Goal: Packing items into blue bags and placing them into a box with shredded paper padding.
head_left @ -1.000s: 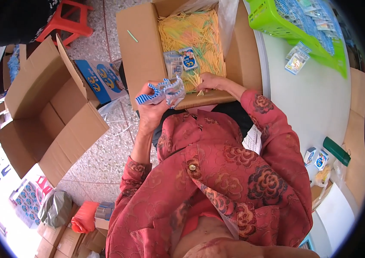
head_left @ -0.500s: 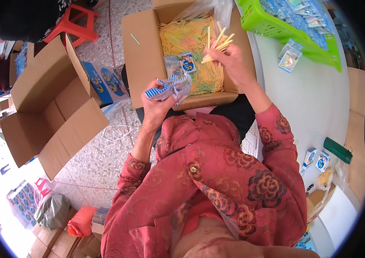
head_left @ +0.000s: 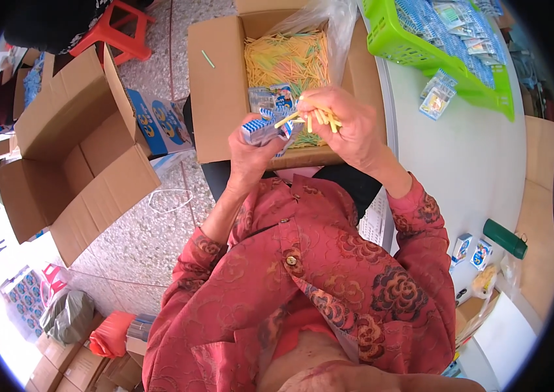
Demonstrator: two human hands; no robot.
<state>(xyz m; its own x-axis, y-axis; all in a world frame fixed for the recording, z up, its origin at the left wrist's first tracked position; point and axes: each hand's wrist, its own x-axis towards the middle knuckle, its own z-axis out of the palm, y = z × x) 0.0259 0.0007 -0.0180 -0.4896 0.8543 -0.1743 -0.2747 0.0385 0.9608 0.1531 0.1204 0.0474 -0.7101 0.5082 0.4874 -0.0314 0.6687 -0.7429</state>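
Observation:
My left hand (head_left: 251, 153) is closed around several small blue-and-white striped packets (head_left: 265, 130). In my right hand (head_left: 348, 127) is a bunch of thin yellow sticks (head_left: 319, 117), pinched between thumb and fingers. The tip of one stick reaches the mouths of the packets; whether it is inside one I cannot tell. Both hands are over the near part of an open cardboard box (head_left: 218, 85) on my lap. Loose yellow, orange and green sticks (head_left: 286, 59) fill it, and several small packets (head_left: 271, 97) lie on top of them, partly hidden by my hands.
Right, a white table (head_left: 459, 157) bears a green basket (head_left: 388, 32) of packets, two loose packets (head_left: 437, 95), a dark green case (head_left: 505, 238) and two small blue boxes (head_left: 481, 253). An open cardboard box (head_left: 68, 163) is at left, a red stool (head_left: 117, 29) beyond it.
My right hand has come down and left with the yellow sticks, up to the packets. My left hand has shifted slightly right with the packets, toward the right hand.

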